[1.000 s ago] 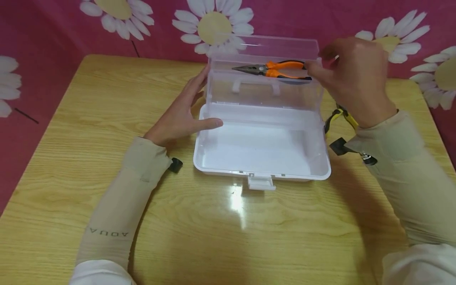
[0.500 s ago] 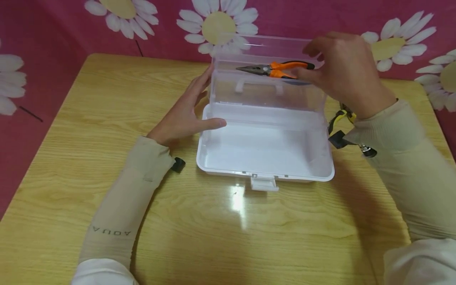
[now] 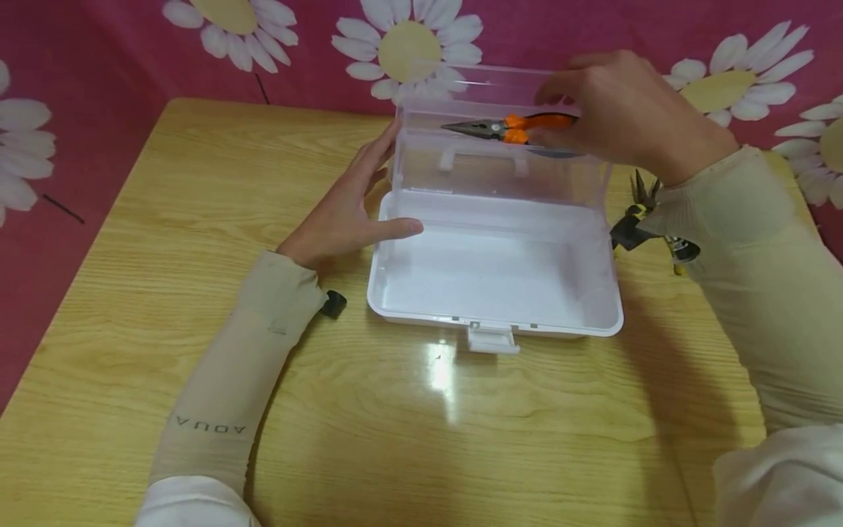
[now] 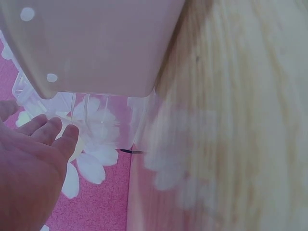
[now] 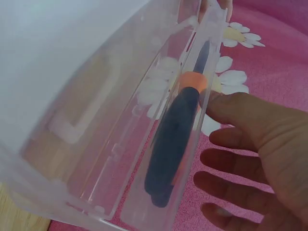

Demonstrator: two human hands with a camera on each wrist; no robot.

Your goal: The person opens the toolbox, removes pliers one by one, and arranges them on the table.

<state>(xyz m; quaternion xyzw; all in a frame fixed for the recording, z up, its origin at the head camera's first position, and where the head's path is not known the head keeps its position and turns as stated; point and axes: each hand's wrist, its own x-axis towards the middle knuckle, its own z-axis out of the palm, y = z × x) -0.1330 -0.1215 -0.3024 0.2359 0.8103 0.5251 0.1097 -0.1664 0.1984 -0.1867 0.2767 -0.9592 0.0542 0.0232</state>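
A white toolbox (image 3: 481,278) with its clear lid (image 3: 487,174) raised stands on the table. Long-nose pliers (image 3: 486,129) with orange and black handles lie in the clear tray (image 3: 428,110) at the lid's top, jaws toward the left. My right hand (image 3: 619,113) is over the handle end; in the right wrist view its thumb (image 5: 219,107) meets the tray's wall beside the pliers (image 5: 175,139), the other fingers loose and apart. My left hand (image 3: 352,205) rests along the toolbox's left side, fingers extended outside by the clear lid and thumb reaching across the rim.
Pliers with yellow and black handles (image 3: 637,212) lie on the table right of the toolbox, partly hidden by the right sleeve (image 3: 731,212). A white latch (image 3: 492,339) hangs at the front. Behind the table (image 3: 316,410) is a pink flowered cloth (image 3: 527,33).
My right hand has moved left along the orange pliers' handles, now covering more of them. The yellow-handled pliers' tips have come into view. My left hand stays at the toolbox's side.
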